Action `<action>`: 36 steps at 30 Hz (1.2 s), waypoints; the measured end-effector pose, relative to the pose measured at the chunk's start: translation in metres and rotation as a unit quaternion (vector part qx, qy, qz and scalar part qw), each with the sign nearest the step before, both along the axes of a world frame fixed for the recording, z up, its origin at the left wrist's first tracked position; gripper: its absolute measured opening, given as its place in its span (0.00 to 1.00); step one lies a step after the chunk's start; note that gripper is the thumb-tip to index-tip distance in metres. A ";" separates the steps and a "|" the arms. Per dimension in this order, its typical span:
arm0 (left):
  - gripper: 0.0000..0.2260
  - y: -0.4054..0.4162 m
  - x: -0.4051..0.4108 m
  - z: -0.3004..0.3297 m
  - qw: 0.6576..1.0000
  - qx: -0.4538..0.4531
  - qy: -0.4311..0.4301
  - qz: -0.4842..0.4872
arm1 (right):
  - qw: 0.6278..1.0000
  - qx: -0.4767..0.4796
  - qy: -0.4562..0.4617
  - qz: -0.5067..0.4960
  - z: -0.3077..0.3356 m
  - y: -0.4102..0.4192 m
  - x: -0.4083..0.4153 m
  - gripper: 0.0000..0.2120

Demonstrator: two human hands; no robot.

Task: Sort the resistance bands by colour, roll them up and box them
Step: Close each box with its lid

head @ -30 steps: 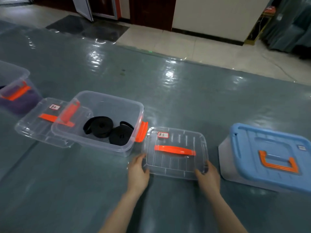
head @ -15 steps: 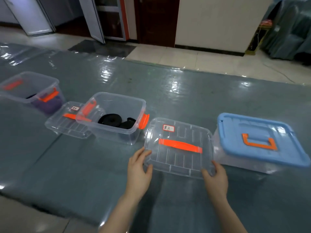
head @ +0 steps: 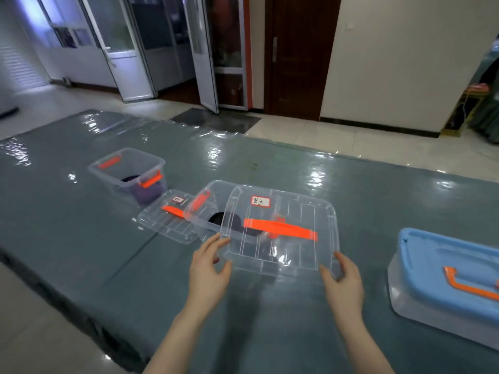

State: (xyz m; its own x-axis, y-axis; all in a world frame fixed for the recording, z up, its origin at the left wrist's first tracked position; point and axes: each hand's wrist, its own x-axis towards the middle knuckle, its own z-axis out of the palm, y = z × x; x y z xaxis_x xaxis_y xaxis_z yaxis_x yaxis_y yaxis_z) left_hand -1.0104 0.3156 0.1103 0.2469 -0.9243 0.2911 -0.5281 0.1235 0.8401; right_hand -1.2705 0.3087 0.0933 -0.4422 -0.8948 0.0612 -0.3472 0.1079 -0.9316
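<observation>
A clear lid (head: 297,211) with an orange handle and a white label is lifted off the mat and tilted toward me. My left hand (head: 209,268) pinches its near left corner and my right hand (head: 341,279) grips its near right corner. Behind and partly under the lid stands an open clear box (head: 201,209) with orange latches; rolled black bands (head: 216,218) show inside it, blurred through the lid.
A second clear lid (head: 167,221) lies left of the open box. Farther left stands another clear box (head: 127,171) holding purple bands (head: 147,194). A box with a blue lid (head: 445,268) sits at the right. All rest on a grey-green mat (head: 81,238).
Both hands have raised the clear lid off the mat and carried it left, over the open box of black bands. The camera has tilted up.
</observation>
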 end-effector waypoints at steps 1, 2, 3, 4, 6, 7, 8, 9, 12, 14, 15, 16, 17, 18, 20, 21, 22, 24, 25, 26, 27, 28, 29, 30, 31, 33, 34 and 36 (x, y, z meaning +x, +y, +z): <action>0.22 -0.008 0.011 0.001 1.000 0.000 0.006 0.002 | 1.000 -0.004 -0.001 0.003 0.003 -0.007 0.009 0.22; 0.22 -0.016 0.021 0.001 1.000 -0.001 0.012 0.001 | 1.000 -0.007 -0.001 0.008 0.005 -0.015 0.019 0.22; 0.22 -0.026 0.032 0.000 1.000 -0.003 0.015 -0.002 | 1.000 -0.010 0.001 0.009 0.006 -0.023 0.028 0.22; 0.22 -0.037 0.044 -0.001 1.000 -0.005 0.019 -0.007 | 1.000 -0.012 0.005 0.008 0.005 -0.032 0.037 0.22; 0.21 -0.059 0.065 -0.005 0.999 -0.009 0.030 -0.020 | 1.000 -0.012 0.006 0.001 0.004 -0.049 0.056 0.21; 0.21 -0.072 0.076 -0.007 0.999 -0.009 0.035 -0.027 | 1.000 -0.010 0.006 -0.004 0.003 -0.057 0.066 0.21; 0.20 -0.084 0.085 -0.008 0.999 -0.006 0.038 -0.034 | 1.000 -0.004 0.006 -0.011 0.002 -0.066 0.076 0.21; 0.19 -0.096 0.095 -0.009 0.998 0.000 0.042 -0.038 | 1.000 0.004 0.008 -0.021 0.001 -0.074 0.086 0.20; 0.20 -0.130 0.122 -0.015 0.997 0.005 0.057 -0.055 | 0.999 0.019 0.016 -0.045 -0.004 -0.096 0.115 0.19; 0.22 -0.150 0.138 -0.018 0.995 0.011 0.063 -0.071 | 0.998 0.037 0.016 -0.055 -0.006 -0.108 0.132 0.20; 0.21 -0.159 0.145 -0.021 0.995 0.016 0.060 -0.077 | 0.997 0.044 0.018 -0.063 -0.008 -0.112 0.140 0.20; 0.19 -0.167 0.151 -0.024 0.995 0.021 0.057 -0.083 | 0.996 0.048 0.018 -0.073 -0.009 -0.116 0.147 0.20; 0.18 -0.174 0.156 -0.027 0.994 0.030 0.053 -0.088 | 0.995 0.051 0.018 -0.083 -0.009 -0.118 0.153 0.20; 0.17 -0.179 0.160 -0.029 0.994 0.035 0.051 -0.093 | 0.994 0.051 0.018 -0.092 -0.009 -0.121 0.158 0.19; 0.16 -0.187 0.165 -0.034 0.993 0.039 0.050 -0.095 | 0.993 0.054 0.024 -0.106 -0.008 -0.123 0.164 0.18; 0.17 -0.190 0.167 -0.036 0.994 0.039 0.054 -0.092 | 0.992 0.059 0.026 -0.112 -0.008 -0.123 0.166 0.17; 0.18 -0.191 0.168 -0.038 0.994 0.037 0.060 -0.087 | 0.991 0.059 0.025 -0.117 -0.007 -0.123 0.168 0.15; 0.18 -0.193 0.168 -0.040 0.993 0.026 0.073 -0.084 | 0.990 0.055 0.016 -0.129 -0.005 -0.121 0.169 0.13; 0.18 -0.193 0.168 -0.040 0.993 0.022 0.076 -0.084 | 0.989 0.054 0.011 -0.134 -0.004 -0.121 0.170 0.13; 0.16 -0.194 0.168 -0.040 0.993 0.019 0.077 -0.084 | 0.989 0.052 0.008 -0.137 -0.003 -0.121 0.170 0.12; 0.15 -0.194 0.167 -0.040 0.994 0.017 0.075 -0.082 | 0.989 0.051 0.007 -0.139 -0.003 -0.120 0.170 0.10; 0.14 -0.195 0.166 -0.041 0.994 0.018 0.074 -0.078 | 0.989 0.050 0.008 -0.141 -0.002 -0.119 0.169 0.10; 0.13 -0.195 0.166 -0.041 0.994 0.021 0.075 -0.071 | 0.989 0.048 0.011 -0.142 -0.002 -0.119 0.169 0.09; 0.12 -0.194 0.165 -0.041 0.995 0.026 0.077 -0.064 | 0.989 0.046 0.012 -0.141 -0.002 -0.118 0.169 0.09; 0.13 -0.193 0.165 -0.041 0.995 0.032 0.076 -0.058 | 0.989 0.047 0.013 -0.139 -0.002 -0.116 0.169 0.09; 0.14 -0.188 0.164 -0.044 0.995 0.050 0.063 -0.050 | 0.990 0.050 0.013 -0.131 -0.005 -0.114 0.168 0.09; 0.15 -0.186 0.164 -0.046 0.995 0.058 0.060 -0.052 | 0.990 0.050 0.012 -0.128 -0.007 -0.113 0.168 0.09; 0.15 -0.182 0.164 -0.048 0.995 0.063 0.055 -0.060 | 0.991 0.041 0.011 -0.124 -0.010 -0.112 0.168 0.09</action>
